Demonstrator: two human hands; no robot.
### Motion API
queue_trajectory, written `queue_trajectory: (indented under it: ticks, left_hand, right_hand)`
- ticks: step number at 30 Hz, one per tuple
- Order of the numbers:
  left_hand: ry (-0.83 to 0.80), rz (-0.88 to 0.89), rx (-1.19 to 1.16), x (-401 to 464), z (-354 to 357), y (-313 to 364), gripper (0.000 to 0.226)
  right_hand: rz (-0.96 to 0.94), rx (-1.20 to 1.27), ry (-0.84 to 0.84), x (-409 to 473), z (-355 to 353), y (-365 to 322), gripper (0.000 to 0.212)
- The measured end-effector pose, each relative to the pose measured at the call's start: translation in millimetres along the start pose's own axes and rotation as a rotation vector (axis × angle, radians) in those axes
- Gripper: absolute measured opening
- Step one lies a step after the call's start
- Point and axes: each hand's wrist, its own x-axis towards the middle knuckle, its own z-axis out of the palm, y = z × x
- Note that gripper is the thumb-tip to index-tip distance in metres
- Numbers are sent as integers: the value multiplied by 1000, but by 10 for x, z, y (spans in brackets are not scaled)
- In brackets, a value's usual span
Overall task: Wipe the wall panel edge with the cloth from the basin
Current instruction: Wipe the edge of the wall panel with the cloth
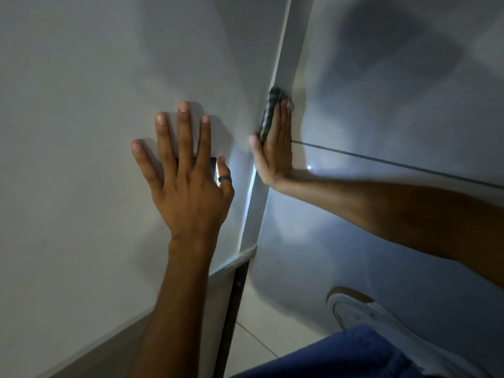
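Note:
A white wall panel (81,132) fills the left of the head view, and its narrow edge strip (289,55) runs from top centre down to the skirting. My right hand (274,148) presses a dark striped cloth (268,113) flat against that edge at mid-height, fingers pointing up. My left hand (185,170) lies spread on the panel face, a dark ring on the thumb, and it pins a small dark object (212,165) that shines light toward the edge.
A glossy tiled wall (395,105) with a dark grout line stands right of the edge. Below are a pale tiled floor (259,336), a dark gap at the panel's foot, my white shoe (362,315) and a blue trouser leg (354,358).

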Motion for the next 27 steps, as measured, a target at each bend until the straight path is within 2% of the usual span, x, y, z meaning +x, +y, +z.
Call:
queue_trajectory:
  ticks: [2,6,7,9,11,13,16,18,20,23,27]
  left_hand:
    - [-38,12,26,65,-13,24,65]
    - [-64,8,39,307,-21,107,72]
    - [-67,5,35,371,-30,135,74]
    - [-67,-3,33,470,-46,179,76]
    - [-75,-9,47,508,-59,209,77]
    - [-82,-3,60,508,-56,209,78]
    - [-79,3,55,512,-44,202,77]
    - [-76,-2,61,508,-38,222,78]
    - [-73,-7,67,514,-25,252,81]
    - [-75,-15,63,532,-5,297,83]
    - [-90,-18,55,572,28,344,82]
  right_hand:
    - [-44,-58,-217,-417,-50,72,102]
    - [-64,-136,-764,-1433,-222,262,118]
    - [-94,-142,-861,-1593,-243,312,118]
    - [-134,-148,-927,-1747,-251,353,118]
    - [-147,-145,-883,-1706,-239,314,119]
    - [-114,-120,-757,-1489,-194,223,119]
    - [-31,-59,-390,-711,-135,75,115]
    - [-62,15,-153,6,-132,8,105]
    - [-87,-6,8,772,-207,-2,95]
    - [16,11,72,1754,-417,-61,82]
    - [205,135,50,2371,-590,-235,85]
